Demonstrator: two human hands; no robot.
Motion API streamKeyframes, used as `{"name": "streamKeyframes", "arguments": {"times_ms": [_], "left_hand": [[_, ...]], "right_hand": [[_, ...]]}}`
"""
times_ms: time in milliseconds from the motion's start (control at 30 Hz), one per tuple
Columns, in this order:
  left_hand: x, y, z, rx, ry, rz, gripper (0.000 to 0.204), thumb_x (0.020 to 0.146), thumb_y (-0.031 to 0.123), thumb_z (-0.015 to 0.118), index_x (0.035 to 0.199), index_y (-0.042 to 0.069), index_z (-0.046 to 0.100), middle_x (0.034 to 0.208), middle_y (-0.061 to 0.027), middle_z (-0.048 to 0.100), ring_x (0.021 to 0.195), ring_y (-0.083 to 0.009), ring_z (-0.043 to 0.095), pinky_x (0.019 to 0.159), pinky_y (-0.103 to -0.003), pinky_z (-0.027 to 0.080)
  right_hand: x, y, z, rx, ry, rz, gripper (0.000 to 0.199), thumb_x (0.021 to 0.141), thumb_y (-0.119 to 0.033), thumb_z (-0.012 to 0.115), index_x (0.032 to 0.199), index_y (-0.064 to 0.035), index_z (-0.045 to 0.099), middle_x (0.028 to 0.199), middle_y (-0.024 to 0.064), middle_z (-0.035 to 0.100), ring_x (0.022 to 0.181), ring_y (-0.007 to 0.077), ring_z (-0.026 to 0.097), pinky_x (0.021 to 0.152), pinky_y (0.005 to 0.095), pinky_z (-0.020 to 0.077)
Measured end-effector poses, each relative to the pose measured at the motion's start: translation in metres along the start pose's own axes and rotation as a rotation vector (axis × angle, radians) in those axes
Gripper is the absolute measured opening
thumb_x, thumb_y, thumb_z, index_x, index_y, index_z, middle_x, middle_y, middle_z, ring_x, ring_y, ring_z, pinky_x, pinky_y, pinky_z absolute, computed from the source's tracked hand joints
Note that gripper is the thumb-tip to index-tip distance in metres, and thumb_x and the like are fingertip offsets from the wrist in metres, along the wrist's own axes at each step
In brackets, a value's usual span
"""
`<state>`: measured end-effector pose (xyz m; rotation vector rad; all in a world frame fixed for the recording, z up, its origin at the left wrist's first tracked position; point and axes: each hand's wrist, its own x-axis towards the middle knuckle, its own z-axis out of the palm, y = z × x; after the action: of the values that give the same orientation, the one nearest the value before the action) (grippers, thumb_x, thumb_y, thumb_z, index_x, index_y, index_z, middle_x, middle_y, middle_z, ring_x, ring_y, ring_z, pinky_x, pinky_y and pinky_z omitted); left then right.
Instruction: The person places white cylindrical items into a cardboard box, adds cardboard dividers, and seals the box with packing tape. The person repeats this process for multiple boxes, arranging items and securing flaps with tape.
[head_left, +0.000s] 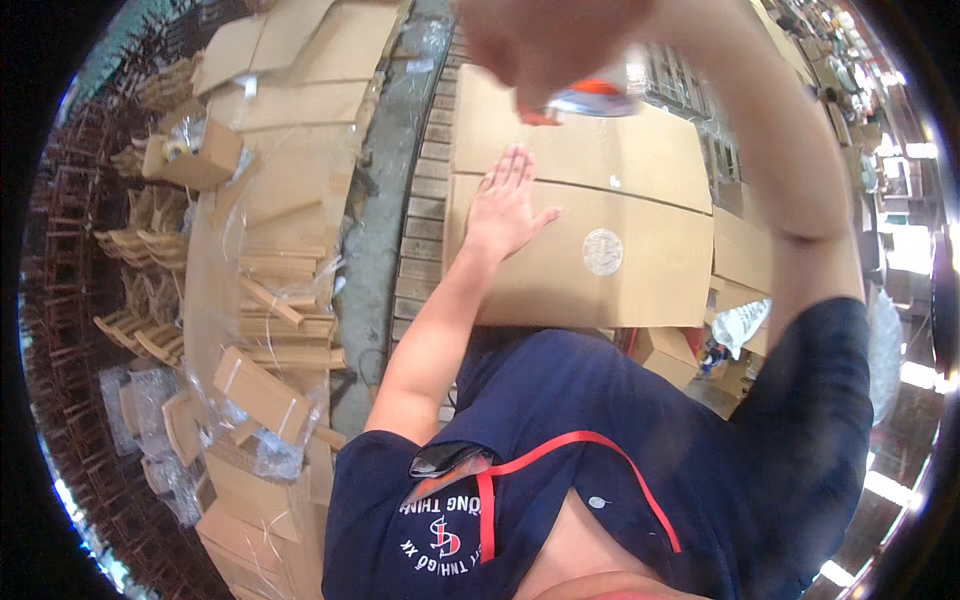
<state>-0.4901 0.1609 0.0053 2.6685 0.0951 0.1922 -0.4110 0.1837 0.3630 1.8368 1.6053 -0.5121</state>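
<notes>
A large brown cardboard box point(620, 240) lies closed in front of me, with a round pale sticker on its near flap. My left hand point(503, 205) rests flat on the left part of its top, fingers spread. My right hand point(545, 40) is raised close to the camera above the box's far side, blurred. It grips an orange and white tape dispenser point(590, 98) that sits just above the far flap. My right forearm crosses the upper right of the view.
The box sits on a wooden slatted pallet point(425, 200). To the left lie stacks of flat cardboard point(300, 110), small wooden parts point(275, 300) and plastic bags point(150, 400). Smaller cartons point(665, 355) stand at the lower right of the box.
</notes>
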Motion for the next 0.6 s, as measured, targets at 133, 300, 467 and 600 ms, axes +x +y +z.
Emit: {"name": "streamKeyframes", "arguments": {"times_ms": [133,300,467,600], "left_hand": [[0.011,0.029,0.010,0.091,-0.047,0.009,0.100,0.099,0.066,0.055,0.165,-0.002,0.024,0.174,-0.0179,0.021,0.162,-0.0304,0.017,0.132,-0.045,0.016],[0.013,0.050,0.014,0.148,0.014,-0.063,0.093,0.098,0.064,0.058,0.162,0.001,0.035,0.172,-0.0178,0.029,0.161,-0.0305,0.022,0.131,-0.046,0.018],[0.014,0.076,0.017,-0.006,0.271,-0.198,0.067,0.099,0.042,0.068,0.149,-0.001,0.054,0.157,-0.0210,0.050,0.149,-0.0345,0.044,0.123,-0.045,0.033],[0.027,0.159,0.022,-0.377,0.540,-0.283,0.041,0.099,0.023,0.072,0.130,-0.004,0.067,0.129,-0.0197,0.070,0.123,-0.0331,0.065,0.105,-0.042,0.050]], "right_hand": [[-0.203,0.080,0.078,0.578,0.405,0.262,0.019,0.082,-0.016,0.079,0.095,-0.0016,0.081,0.085,0.0048,0.077,0.078,0.0128,0.071,0.071,0.0275,0.0541],[-0.296,0.151,0.190,0.881,0.710,0.270,0.024,0.082,-0.013,0.079,0.103,-0.0016,0.082,0.088,0.0045,0.079,0.079,0.0096,0.069,0.071,0.0262,0.0532],[-0.302,0.222,0.284,1.368,0.888,0.084,0.029,0.085,-0.015,0.079,0.111,-0.0027,0.081,0.088,0.0047,0.076,0.080,0.0105,0.068,0.072,0.0216,0.0522],[-0.288,0.222,0.318,1.634,0.918,0.087,0.031,0.092,-0.015,0.072,0.117,0.0024,0.075,0.096,0.0059,0.075,0.074,0.0057,0.066,0.065,0.0191,0.0545]]}}
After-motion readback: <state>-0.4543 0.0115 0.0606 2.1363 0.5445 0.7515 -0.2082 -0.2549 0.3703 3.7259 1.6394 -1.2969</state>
